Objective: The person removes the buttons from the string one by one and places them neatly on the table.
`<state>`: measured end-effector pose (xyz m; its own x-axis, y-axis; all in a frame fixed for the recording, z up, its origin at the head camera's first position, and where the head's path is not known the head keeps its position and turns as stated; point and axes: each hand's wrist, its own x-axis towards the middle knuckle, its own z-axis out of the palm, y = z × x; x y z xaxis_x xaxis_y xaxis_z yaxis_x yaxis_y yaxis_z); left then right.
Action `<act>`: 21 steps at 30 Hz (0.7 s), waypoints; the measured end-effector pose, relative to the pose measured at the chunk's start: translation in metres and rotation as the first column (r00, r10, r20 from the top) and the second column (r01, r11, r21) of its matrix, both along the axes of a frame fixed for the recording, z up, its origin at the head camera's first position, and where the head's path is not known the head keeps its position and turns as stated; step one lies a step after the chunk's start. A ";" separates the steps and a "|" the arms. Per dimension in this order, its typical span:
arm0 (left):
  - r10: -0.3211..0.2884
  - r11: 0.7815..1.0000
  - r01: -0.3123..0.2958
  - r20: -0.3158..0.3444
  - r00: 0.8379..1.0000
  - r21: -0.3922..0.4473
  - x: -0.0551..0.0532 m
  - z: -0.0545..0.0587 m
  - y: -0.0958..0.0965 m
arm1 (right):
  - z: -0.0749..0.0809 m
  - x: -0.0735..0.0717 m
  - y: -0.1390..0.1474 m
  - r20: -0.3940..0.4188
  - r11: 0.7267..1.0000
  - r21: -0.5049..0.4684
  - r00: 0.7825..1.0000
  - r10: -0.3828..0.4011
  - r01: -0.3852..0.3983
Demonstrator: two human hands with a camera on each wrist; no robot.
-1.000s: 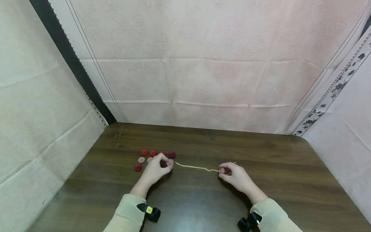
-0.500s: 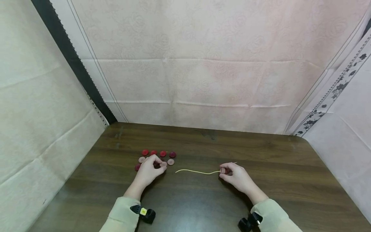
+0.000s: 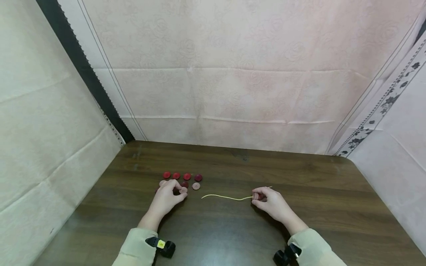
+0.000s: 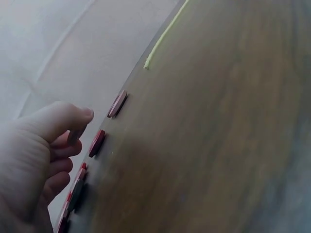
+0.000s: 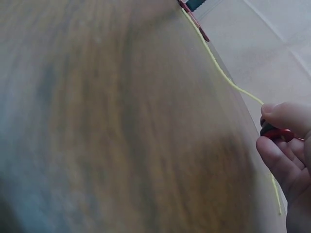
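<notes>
My left hand [image 3: 165,197] pinches a pale pink button [image 3: 183,190] between thumb and fingertips, low over the group of loose buttons. In the left wrist view that button [image 4: 75,135] shows dark and partly hidden behind the thumb. On the right, my right hand [image 3: 271,202] grips a small stack of red and pink buttons [image 3: 256,196] at the yellow cord [image 3: 226,197]. The cord's free length trails left along the table toward the loose buttons. In the right wrist view, thumb and fingers close around the dark and red buttons [image 5: 272,130], with a cord end hanging below.
Red buttons [image 3: 176,175] lie in a back row, ending in a maroon button [image 3: 198,177]. In front lie a dark red button [image 3: 184,184] and a pink button [image 3: 196,186]; others are partly covered by my left hand. Cloth [image 3: 233,96] hangs behind the wooden table [image 3: 213,229].
My left hand has moved left and slightly nearer, away from the cord's end, with a pink button at its fingertips. The cord's left end has dropped lower. My right hand stays put.
</notes>
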<state>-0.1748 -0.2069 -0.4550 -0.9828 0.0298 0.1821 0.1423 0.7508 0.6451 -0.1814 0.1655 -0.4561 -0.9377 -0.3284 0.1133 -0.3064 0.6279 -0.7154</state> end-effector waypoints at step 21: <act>-0.189 0.955 0.158 -0.106 0.976 -0.251 -0.006 -0.001 -0.007 | -0.001 0.000 -0.001 -0.010 1.000 0.001 1.000 0.013 -0.013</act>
